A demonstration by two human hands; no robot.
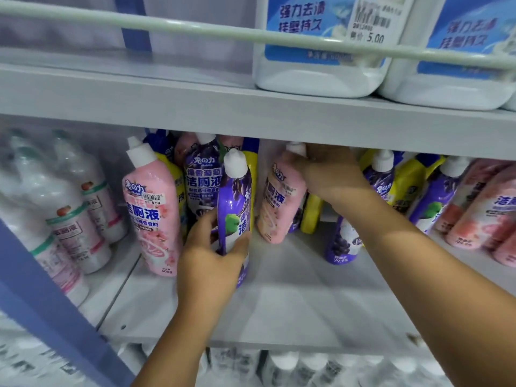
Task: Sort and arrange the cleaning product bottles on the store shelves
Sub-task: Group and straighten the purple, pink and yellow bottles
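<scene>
While gripping low on the purple bottle (pixel 234 208) with the left hand (pixel 209 261), fingers (pixel 201 227) wrapped round its base; upright, long axis vertical, mid-shelf (pixel 307 303) beside the pink bottle (pixel 153 219). Right hand (pixel 326 174) (nearer the shelf's back) clasped over the neck of another pink bottle (pixel 279 202), tilted slightly left. Likely next: close the gap between them.

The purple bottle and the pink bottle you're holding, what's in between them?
In the head view, mostly bare grey shelf lies between the purple bottle and the pink bottle; a yellow bottle stands just behind the purple one.
</scene>
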